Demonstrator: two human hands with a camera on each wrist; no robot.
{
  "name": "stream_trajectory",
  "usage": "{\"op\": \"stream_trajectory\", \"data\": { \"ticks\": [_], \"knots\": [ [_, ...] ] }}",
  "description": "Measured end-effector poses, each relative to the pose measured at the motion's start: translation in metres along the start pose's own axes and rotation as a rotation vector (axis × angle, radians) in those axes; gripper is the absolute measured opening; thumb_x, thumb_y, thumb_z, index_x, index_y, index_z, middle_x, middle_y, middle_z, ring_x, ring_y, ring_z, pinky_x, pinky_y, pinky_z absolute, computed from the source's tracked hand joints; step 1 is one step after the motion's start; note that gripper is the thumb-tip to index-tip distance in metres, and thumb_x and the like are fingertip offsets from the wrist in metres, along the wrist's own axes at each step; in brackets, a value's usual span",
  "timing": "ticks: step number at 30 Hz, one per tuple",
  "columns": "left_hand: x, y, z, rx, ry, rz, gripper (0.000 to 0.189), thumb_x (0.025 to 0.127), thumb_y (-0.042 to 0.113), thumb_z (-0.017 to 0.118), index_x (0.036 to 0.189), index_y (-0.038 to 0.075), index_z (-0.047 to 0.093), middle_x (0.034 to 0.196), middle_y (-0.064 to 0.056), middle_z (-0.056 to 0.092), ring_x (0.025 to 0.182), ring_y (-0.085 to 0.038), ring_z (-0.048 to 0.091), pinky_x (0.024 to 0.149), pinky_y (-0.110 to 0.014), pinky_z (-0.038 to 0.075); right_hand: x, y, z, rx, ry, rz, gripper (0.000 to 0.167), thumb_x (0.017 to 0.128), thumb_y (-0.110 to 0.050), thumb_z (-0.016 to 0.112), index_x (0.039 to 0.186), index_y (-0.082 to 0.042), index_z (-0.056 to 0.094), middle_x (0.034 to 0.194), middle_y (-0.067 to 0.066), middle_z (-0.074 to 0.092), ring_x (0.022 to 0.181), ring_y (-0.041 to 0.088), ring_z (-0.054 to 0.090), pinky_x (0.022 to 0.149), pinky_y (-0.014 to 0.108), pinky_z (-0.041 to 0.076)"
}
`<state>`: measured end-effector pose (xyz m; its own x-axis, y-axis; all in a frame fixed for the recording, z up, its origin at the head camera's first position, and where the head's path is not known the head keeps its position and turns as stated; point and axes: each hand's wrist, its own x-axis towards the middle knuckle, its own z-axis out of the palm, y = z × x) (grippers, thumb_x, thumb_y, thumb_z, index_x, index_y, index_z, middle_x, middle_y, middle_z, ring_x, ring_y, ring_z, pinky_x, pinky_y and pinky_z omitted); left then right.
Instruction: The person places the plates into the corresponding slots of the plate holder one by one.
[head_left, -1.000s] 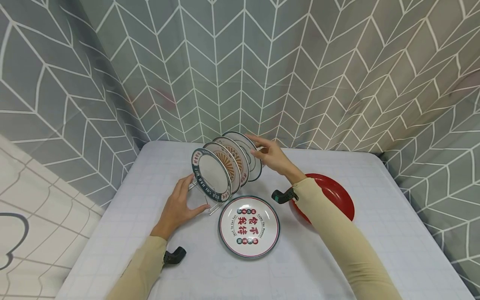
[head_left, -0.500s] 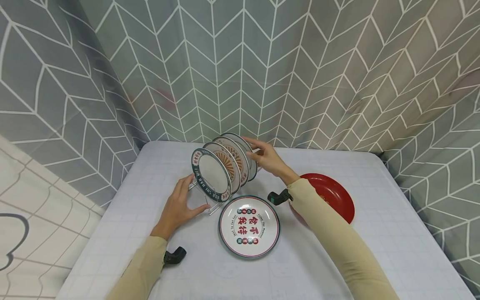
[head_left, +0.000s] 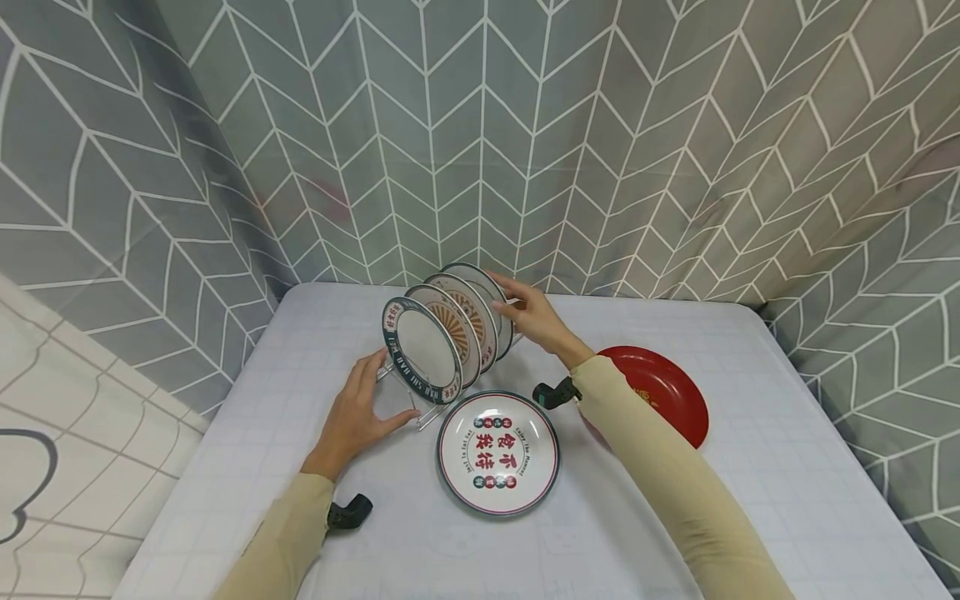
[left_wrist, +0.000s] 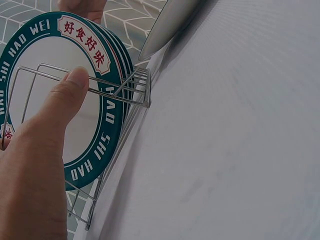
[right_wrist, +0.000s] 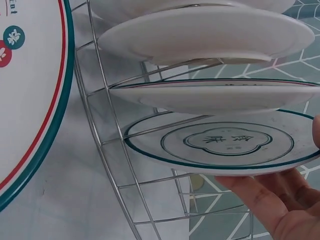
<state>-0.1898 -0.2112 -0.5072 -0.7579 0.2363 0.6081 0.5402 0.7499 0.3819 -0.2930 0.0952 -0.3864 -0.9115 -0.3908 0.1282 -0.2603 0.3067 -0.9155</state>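
A wire dish rack (right_wrist: 116, 131) holds several round plates on edge. My left hand (head_left: 358, 417) grips its near end, and in the left wrist view the thumb (left_wrist: 67, 95) lies over a wire loop. The front plate (head_left: 425, 348) has a dark green lettered rim. At the far end of the row, my right hand (head_left: 542, 319) holds the rearmost white plate (right_wrist: 225, 137) by its edge. In the right wrist view its fingers (right_wrist: 260, 195) lie under this green-ringed plate, which sits between the wires. The thumb is mostly out of that view.
A white plate with red lettering (head_left: 498, 497) lies flat in front of the rack. To the right, a red plate (head_left: 671, 396) is partly covered by my right sleeve (head_left: 660, 467). Patterned curtain (head_left: 487, 150) hangs behind the white-covered table (head_left: 795, 467).
My right hand has moved slightly left with the rearmost plate, closer to the other plates. In the last half second it has barely moved. My left hand stays on the rack.
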Motion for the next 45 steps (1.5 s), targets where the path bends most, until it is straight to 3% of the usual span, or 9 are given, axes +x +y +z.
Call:
{"op": "stream_trajectory", "data": {
  "ticks": [5, 7, 12, 14, 17, 21, 30, 37, 45],
  "knots": [
    [0.002, -0.001, -0.001, 0.000, 0.006, 0.013, 0.112, 0.067, 0.061, 0.081, 0.148, -0.001, 0.034, 0.139, -0.017, 0.047, 0.125, -0.029, 0.051, 0.102, -0.045, 0.050, 0.000, 0.001, 0.000, 0.000, 0.003, -0.007, 0.052, 0.100, -0.012, 0.055, 0.150, -0.022, 0.042, 0.123, 0.021, 0.061, 0.086, 0.021, 0.063, 0.067, 0.039, 0.058],
    [0.002, 0.000, -0.001, 0.001, 0.016, 0.024, 0.112, 0.067, 0.060, 0.082, 0.147, -0.002, 0.035, 0.139, -0.018, 0.047, 0.125, -0.030, 0.051, 0.101, -0.045, 0.050, -0.001, 0.001, -0.001, -0.007, -0.004, -0.004, 0.055, 0.101, -0.014, 0.055, 0.152, -0.022, 0.037, 0.129, 0.022, 0.058, 0.095, 0.024, 0.063, 0.071, 0.034, 0.054],
    [0.000, 0.002, -0.001, 0.003, 0.009, 0.015, 0.112, 0.065, 0.055, 0.085, 0.146, -0.003, 0.036, 0.139, -0.017, 0.047, 0.125, -0.029, 0.051, 0.103, -0.045, 0.049, -0.017, 0.000, -0.009, 0.050, 0.015, 0.029, 0.063, 0.101, -0.017, 0.055, 0.156, -0.019, 0.026, 0.144, 0.024, 0.046, 0.129, 0.036, 0.051, 0.102, 0.048, 0.051],
    [0.000, 0.003, -0.001, 0.002, -0.001, 0.004, 0.111, 0.065, 0.055, 0.085, 0.147, -0.002, 0.036, 0.140, -0.016, 0.047, 0.126, -0.028, 0.050, 0.103, -0.044, 0.049, -0.027, 0.000, -0.014, 0.071, 0.030, 0.036, 0.062, 0.100, -0.016, 0.055, 0.156, -0.017, 0.027, 0.144, 0.023, 0.047, 0.131, 0.037, 0.050, 0.106, 0.054, 0.047],
    [0.000, 0.002, 0.000, 0.003, 0.000, 0.004, 0.112, 0.064, 0.055, 0.086, 0.146, -0.002, 0.036, 0.140, -0.016, 0.047, 0.126, -0.028, 0.050, 0.103, -0.044, 0.049, -0.044, 0.003, -0.020, 0.039, 0.025, 0.028, 0.059, 0.100, -0.015, 0.056, 0.154, -0.014, 0.031, 0.142, 0.024, 0.050, 0.130, 0.037, 0.052, 0.104, 0.052, 0.049],
    [0.000, 0.002, 0.000, 0.013, 0.009, 0.014, 0.112, 0.063, 0.055, 0.086, 0.146, -0.003, 0.037, 0.139, -0.016, 0.047, 0.125, -0.028, 0.051, 0.102, -0.045, 0.050, -0.070, 0.013, -0.024, -0.043, -0.041, 0.046, 0.055, 0.099, -0.016, 0.057, 0.150, -0.010, 0.037, 0.138, 0.025, 0.053, 0.124, 0.039, 0.054, 0.097, 0.048, 0.055],
    [0.000, 0.001, 0.000, 0.012, 0.007, 0.013, 0.112, 0.067, 0.061, 0.082, 0.147, -0.002, 0.035, 0.139, -0.016, 0.047, 0.127, -0.028, 0.051, 0.104, -0.044, 0.048, -0.120, 0.045, -0.014, -0.220, -0.229, 0.220, 0.050, 0.095, -0.016, 0.063, 0.142, -0.006, 0.049, 0.116, 0.016, 0.062, 0.097, 0.025, 0.060, 0.076, 0.034, 0.060],
    [0.000, 0.001, -0.001, 0.005, 0.000, 0.002, 0.112, 0.065, 0.055, 0.086, 0.147, -0.002, 0.035, 0.140, -0.015, 0.046, 0.127, -0.028, 0.050, 0.105, -0.043, 0.048, -0.133, 0.057, -0.006, -0.256, -0.293, 0.258, 0.049, 0.091, -0.018, 0.069, 0.136, -0.007, 0.054, 0.098, 0.007, 0.060, 0.085, 0.019, 0.052, 0.067, 0.026, 0.052],
    [0.001, 0.002, -0.001, 0.011, -0.003, -0.001, 0.112, 0.069, 0.067, 0.076, 0.147, -0.002, 0.036, 0.140, -0.015, 0.047, 0.127, -0.028, 0.050, 0.106, -0.042, 0.047, -0.134, 0.055, -0.004, -0.281, -0.275, 0.277, 0.049, 0.090, -0.015, 0.070, 0.136, -0.006, 0.054, 0.094, 0.005, 0.059, 0.086, 0.019, 0.051, 0.068, 0.024, 0.051]
  ]
}}
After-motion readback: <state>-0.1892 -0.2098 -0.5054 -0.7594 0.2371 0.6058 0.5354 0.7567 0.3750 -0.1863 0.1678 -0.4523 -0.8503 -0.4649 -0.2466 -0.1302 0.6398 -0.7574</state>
